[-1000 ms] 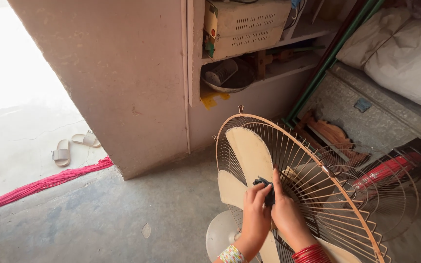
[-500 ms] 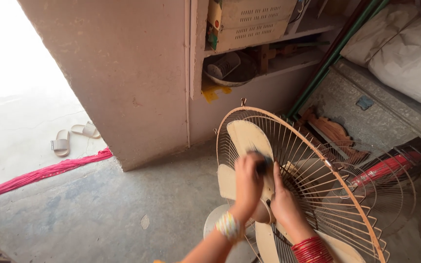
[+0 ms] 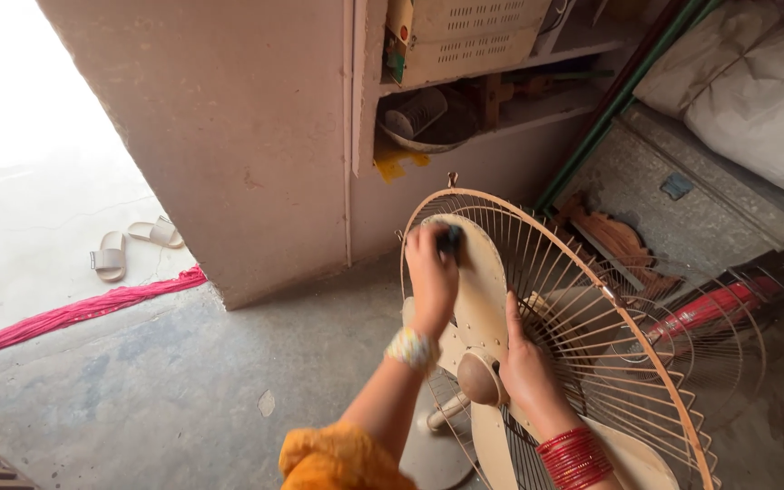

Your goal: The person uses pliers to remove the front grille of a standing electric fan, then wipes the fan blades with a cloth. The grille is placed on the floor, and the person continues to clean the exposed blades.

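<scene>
your left hand (image 3: 432, 272) is up near the top of the fan, fingers curled tight around a small dark cloth (image 3: 451, 240) and pressing it onto the upper cream blade (image 3: 475, 281). your right hand (image 3: 526, 367) lies by the hub (image 3: 480, 377), fingers pressed together and flat against the blade and the wire guard (image 3: 592, 327) behind it, gripping nothing. the pedestal fan (image 3: 546, 345) stands on the floor right in front of you, its front grille off (a second wire grille seems to lean just behind, over something red (image 3: 710, 313)).

judging from how things lie, the wiping looks part-way: the cloth sits at the upper blade's tip, and the lower blades (image 3: 623, 458) and the guard wires look yet to be covered; how clean each blade is, i can't tell.

the floor (image 3: 183, 390) is rough grey concrete, stained. a pink wall corner (image 3: 229, 136) faces you, with shelves (image 3: 501, 82) holding a vented metal box and a bowl. a pink cord (image 3: 74, 316) and pale sandals (image 3: 133, 247) lie by the bright doorway; white sacks (image 3: 755, 100) sit to the right.
</scene>
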